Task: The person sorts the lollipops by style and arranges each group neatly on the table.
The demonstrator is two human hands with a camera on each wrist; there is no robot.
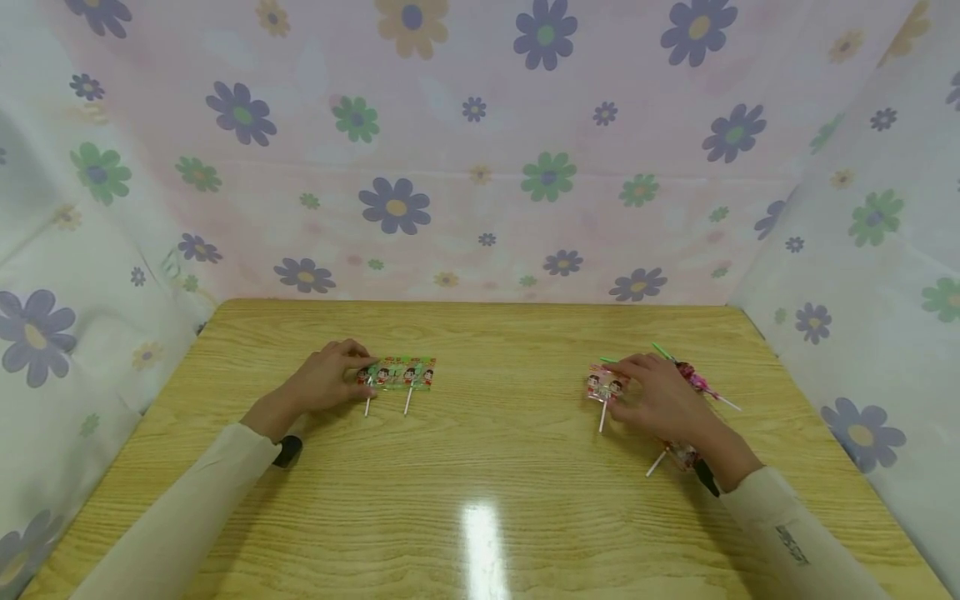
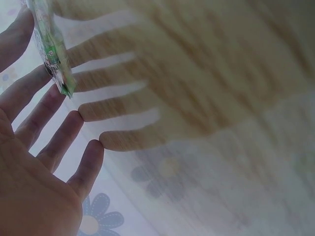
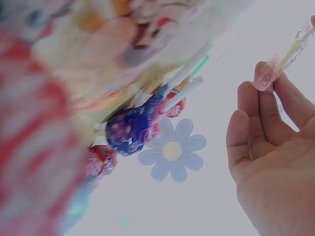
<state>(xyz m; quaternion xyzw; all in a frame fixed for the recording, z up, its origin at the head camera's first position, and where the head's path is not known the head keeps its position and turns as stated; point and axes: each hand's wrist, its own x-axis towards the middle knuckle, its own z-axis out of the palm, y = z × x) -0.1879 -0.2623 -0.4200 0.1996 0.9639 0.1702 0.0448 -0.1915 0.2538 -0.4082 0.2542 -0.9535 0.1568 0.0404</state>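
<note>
**Two hands on wrapped lollipops at a wooden table**

Floral cloth [image 1: 480,167] in pale pink, printed with purple, green and orange flowers, closes off the back and both sides of a light wooden table [image 1: 480,467]. We see both forearms in cream sleeves reaching forward onto it.

Our left hand [image 1: 324,383] rests on the table with its fingertips on the left end of a green lollipop pack [image 1: 401,373], a flat strip lying crosswise with two white sticks pointing toward us. From the left wrist view, the fingers [image 2: 59,142] are straight and slightly spread, and the edge of the green wrapper meets the upper fingertips; we cannot tell whether the thumb presses it from the other side.

Our right hand [image 1: 660,400] lies well apart, on the right half of the table, over a pink lollipop pack [image 1: 606,385] whose white stick points toward us. In the right wrist view, the fingertips hold the pink wrapper's edge [image 3: 275,69].

Just behind this hand lie loose lollipops [image 1: 693,379] with green and white sticks, one wrapped in blue and others in red. Another wrapped lollipop [image 1: 678,454] shows near the right wrist.
</note>
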